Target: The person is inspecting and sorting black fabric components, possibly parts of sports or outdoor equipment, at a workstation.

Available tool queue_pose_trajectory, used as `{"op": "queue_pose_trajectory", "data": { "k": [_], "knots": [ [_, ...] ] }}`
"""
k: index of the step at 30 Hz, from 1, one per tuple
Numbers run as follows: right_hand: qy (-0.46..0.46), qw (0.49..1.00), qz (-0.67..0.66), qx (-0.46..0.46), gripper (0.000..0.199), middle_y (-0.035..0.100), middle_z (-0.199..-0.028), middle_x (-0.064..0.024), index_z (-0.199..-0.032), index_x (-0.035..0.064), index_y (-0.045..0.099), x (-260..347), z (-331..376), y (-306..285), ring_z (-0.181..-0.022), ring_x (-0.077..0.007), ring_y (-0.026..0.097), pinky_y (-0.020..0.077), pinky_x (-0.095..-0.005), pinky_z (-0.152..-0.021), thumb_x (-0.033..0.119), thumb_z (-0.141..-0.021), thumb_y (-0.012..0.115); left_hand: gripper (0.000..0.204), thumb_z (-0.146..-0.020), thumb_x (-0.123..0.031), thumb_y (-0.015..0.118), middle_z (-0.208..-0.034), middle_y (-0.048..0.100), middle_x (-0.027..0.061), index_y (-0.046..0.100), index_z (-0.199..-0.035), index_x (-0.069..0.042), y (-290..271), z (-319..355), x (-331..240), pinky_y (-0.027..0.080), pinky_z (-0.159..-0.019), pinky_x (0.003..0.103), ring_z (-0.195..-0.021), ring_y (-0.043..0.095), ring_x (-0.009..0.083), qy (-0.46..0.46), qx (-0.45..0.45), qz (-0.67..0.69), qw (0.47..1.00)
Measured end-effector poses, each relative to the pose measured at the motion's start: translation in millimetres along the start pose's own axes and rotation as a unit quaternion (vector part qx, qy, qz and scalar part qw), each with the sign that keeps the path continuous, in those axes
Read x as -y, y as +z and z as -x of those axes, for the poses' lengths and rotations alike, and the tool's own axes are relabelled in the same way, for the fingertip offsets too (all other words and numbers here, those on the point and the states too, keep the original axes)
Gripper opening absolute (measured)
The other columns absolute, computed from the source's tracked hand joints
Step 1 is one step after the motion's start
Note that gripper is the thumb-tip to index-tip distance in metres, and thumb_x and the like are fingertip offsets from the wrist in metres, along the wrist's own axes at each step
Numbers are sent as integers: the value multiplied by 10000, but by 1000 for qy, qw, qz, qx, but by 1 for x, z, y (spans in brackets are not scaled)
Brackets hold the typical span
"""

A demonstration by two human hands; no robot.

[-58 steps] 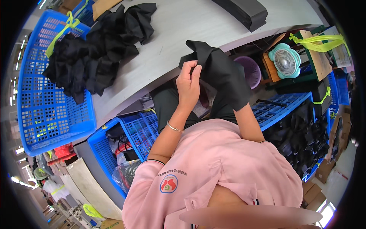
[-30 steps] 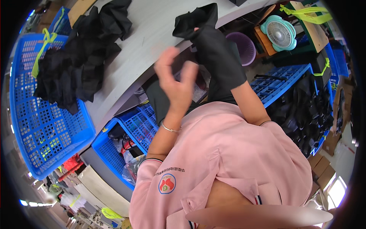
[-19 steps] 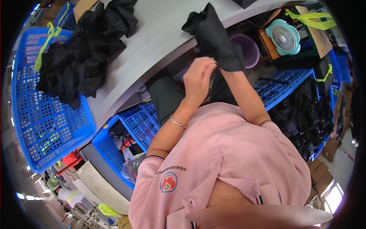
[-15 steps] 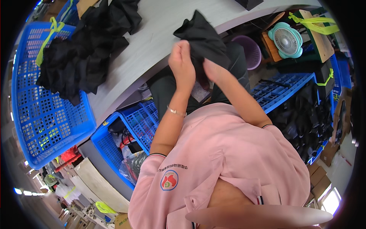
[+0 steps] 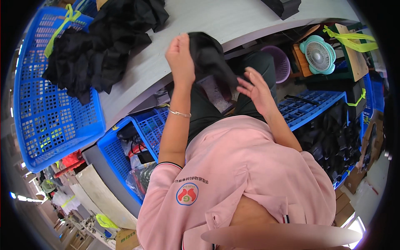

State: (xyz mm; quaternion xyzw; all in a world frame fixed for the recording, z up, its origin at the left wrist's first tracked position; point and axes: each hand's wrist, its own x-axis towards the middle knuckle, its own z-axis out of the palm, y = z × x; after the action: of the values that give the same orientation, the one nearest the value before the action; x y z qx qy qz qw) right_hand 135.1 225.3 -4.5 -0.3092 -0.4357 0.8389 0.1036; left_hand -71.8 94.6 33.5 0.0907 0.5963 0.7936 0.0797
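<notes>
My left hand [image 5: 181, 62] is closed on the edge of a piece of black fabric [image 5: 207, 52] in front of the grey table's near edge. The fabric hangs from that hand over my lap, blurred by motion, with its lower end trailing to the right. Close beside that end is my right hand [image 5: 259, 91], its fingers spread and holding nothing; I cannot tell whether a fingertip touches the fabric. A heap of black fabric pieces [image 5: 98, 50] lies farther left, partly on the table [image 5: 216, 16] and partly over a blue plastic basket [image 5: 62, 137].
Another black piece [image 5: 284, 8] lies at the table's far right. Below stand a purple bin [image 5: 280, 62] and a turquoise fan [image 5: 318, 54]. A blue crate [image 5: 312, 106] with black fabric is at my right; another crate [image 5: 118, 160] holding bags is at my left.
My right hand has let go of the black fabric, opened and moved right and toward me. My left hand has moved left with the fabric, which now hangs looser. The view has shifted slightly.
</notes>
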Motion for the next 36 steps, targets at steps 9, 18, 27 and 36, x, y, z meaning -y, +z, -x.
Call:
{"op": "queue_pose_trajectory", "data": {
  "k": [9, 18, 27, 36],
  "knots": [
    [-32, 994, 72, 73, 308, 718, -1002, -37, -1224, -25, 650, 38, -23, 60, -868, -110, 679, 527, -242, -766, 191, -1027, 553, 228, -989, -140, 658, -714, 583, -34, 685, -840, 31, 25, 55, -23, 407, -615, 214, -698, 469, 31, 85, 54, -135, 986],
    [121, 978, -125, 114, 322, 708, -943, -25, -1109, 19, 669, 41, -21, 68, -798, -100, 665, 561, -264, -748, 317, -985, 671, 369, -1051, -357, 524, -887, 700, 68, 667, -950, -32, -16, 64, 2, 567, -799, 318, -868, 686, 180, -373, 54, 310, 873],
    [40, 948, 243, 201, 222, 586, -765, 58, -863, 36, 696, -57, -48, 60, -740, -63, 559, 465, -260, -642, 244, -937, 720, 436, -990, -200, 607, -1297, 618, 141, 519, -1353, 24, -17, 124, 33, 498, -1051, 363, -1160, 630, 233, -527, 343, 446, 637],
    [21, 938, 311, 151, 179, 658, -903, -8, -1066, 28, 693, -99, -41, 26, -841, -103, 620, 508, -268, -737, 164, -975, 622, 640, -992, -167, 586, -1430, 492, 145, 289, -1534, 3, 41, 77, 1, 396, -1111, 304, -1298, 512, 225, 7, 287, 15, 958]
  ]
}}
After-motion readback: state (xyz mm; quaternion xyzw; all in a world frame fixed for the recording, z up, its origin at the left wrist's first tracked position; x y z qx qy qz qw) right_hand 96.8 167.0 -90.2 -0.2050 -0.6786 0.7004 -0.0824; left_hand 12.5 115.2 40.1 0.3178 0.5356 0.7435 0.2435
